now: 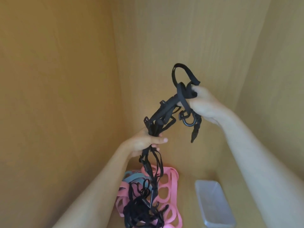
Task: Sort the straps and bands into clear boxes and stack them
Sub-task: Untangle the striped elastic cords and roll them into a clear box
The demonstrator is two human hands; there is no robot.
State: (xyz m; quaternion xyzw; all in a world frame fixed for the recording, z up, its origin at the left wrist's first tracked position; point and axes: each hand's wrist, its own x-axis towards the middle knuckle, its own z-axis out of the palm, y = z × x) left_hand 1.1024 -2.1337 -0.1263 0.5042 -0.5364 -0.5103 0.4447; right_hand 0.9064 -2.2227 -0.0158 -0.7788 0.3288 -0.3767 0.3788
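A bundle of black straps (166, 111) with plastic buckles and a ring is lifted above the wooden floor. My right hand (203, 103) grips its upper end, where one strap loops upward. My left hand (144, 143) grips the bundle lower down, and the rest hangs from it towards the pile below. That pile holds pink bands (166, 190), blue bands (133, 176) and tangled black cords (139, 211). A clear box (213, 206) lies on the floor to the right of the pile, with nothing visible in it.
Wooden walls (57, 79) close in on the left, back and right, like the inside of a cabinet. The wooden floor (185, 170) shows between the pile and the back corner.
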